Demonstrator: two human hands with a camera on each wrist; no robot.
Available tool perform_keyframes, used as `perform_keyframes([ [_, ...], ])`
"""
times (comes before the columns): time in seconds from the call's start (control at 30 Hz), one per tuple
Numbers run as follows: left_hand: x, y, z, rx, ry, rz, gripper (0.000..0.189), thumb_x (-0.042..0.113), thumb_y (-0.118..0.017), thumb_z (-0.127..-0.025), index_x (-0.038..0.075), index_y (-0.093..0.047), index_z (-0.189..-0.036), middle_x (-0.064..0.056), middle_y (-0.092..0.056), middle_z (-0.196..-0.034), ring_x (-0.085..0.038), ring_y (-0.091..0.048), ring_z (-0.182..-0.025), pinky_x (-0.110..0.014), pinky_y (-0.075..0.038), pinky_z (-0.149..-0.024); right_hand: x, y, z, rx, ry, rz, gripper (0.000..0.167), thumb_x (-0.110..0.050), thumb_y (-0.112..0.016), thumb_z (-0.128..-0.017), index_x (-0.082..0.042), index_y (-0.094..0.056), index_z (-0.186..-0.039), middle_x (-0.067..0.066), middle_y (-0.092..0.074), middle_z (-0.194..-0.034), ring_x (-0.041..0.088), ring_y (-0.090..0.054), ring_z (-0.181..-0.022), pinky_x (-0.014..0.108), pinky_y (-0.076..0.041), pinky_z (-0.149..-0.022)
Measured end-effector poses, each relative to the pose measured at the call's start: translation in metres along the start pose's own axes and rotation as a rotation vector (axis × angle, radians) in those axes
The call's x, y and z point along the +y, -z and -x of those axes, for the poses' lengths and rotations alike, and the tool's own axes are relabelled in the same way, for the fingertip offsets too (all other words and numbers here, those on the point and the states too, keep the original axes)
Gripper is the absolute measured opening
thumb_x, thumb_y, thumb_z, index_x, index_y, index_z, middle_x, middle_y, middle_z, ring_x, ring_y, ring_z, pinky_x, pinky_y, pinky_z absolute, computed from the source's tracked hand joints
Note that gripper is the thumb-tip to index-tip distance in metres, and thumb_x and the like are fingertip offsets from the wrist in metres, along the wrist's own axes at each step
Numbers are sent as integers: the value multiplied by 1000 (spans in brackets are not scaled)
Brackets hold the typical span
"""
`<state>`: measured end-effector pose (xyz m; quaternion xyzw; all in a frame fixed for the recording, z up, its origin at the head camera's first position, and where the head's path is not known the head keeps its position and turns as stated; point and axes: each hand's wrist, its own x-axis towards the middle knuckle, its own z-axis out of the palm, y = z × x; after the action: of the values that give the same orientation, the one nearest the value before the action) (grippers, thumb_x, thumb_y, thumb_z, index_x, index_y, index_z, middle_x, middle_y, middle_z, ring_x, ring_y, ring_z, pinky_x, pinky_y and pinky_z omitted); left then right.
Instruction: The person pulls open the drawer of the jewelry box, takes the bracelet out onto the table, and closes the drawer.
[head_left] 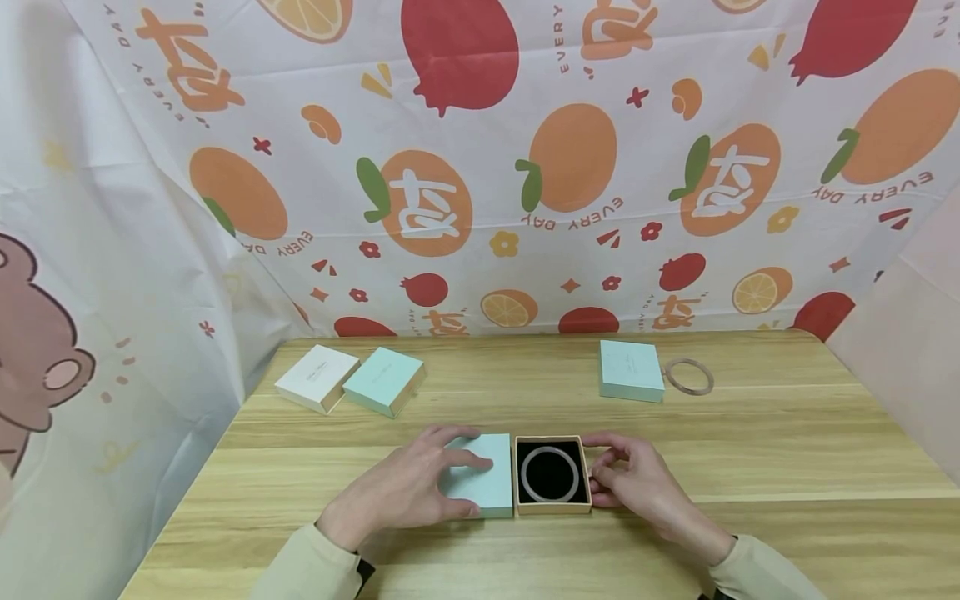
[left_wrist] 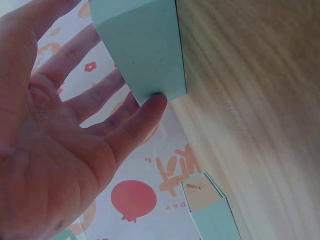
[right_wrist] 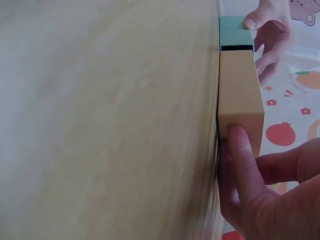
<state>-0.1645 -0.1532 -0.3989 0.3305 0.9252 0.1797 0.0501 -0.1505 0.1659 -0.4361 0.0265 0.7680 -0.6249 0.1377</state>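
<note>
On the table, a mint-green box sleeve [head_left: 491, 492] lies flat beside a tan box drawer [head_left: 553, 508]. A pale grey bangle [head_left: 528, 487] rests on the black lining [head_left: 552, 473] inside the drawer. My left hand [head_left: 408, 482] spans the sleeve and grips it from its far and near edges, with a finger across the top. In the left wrist view a fingertip presses the sleeve's side [left_wrist: 145, 55]. At the drawer's right end, my right hand [head_left: 637, 483] holds on with curled fingers. The right wrist view shows one fingertip against the drawer's end [right_wrist: 242, 87]; whether it pinches a tab is hidden.
A white box [head_left: 318, 377] and a mint box [head_left: 385, 381] stand at the back left of the wooden table [head_left: 750, 450]. Another mint box [head_left: 631, 370] lies at the back right, with a second bangle [head_left: 689, 391] beside it. A fruit-print cloth [head_left: 495, 275] hangs behind.
</note>
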Motion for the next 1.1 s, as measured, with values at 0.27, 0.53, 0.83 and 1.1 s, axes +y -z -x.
perform_keyframes([
  [0.27, 0, 0, 0, 7, -5, -2, 45, 40, -85, -81, 29, -75, -123, -4, -55, -149, -32, -49, -139, -51, -52, -105, 0, 1, 2, 17, -3, 13, 43, 9, -56, -95, 3, -58, -137, 16, -60, -99, 19, -69, -78, 33, -64, -68],
  [0.53, 0, -1, 0, 9, -11, -12, 45, 40, -85, -80, 29, -75, -123, -4, -55, -149, -32, -49, -139, -51, -51, -105, -7, 1, 1, 173, 187, 358, 25, -4, -69, -90, -10, -76, -114, 1, -70, -90, 8, -68, -74, 24, -57, -65],
  [0.83, 0, 1, 0, 5, -16, -11, 45, 40, -85, -81, 29, -75, -123, -4, -56, -149, -32, -49, -139, -50, -51, -105, -25, -12, -9, 213, 435, 764, 4, -16, -80, -85, -16, -78, -89, -8, -59, -74, 2, -48, -65, 21, -42, -61],
  [1.1, 0, 1, -1, 1, -4, -4, 45, 40, -85, -80, 30, -75, -123, -4, -55, -149, -30, -49, -140, -50, -51, -106, -34, -26, -16, 162, 446, 974, 11, -18, -85, -82, -12, -76, -78, -2, -60, -74, 9, -50, -65, 29, -46, -60],
])
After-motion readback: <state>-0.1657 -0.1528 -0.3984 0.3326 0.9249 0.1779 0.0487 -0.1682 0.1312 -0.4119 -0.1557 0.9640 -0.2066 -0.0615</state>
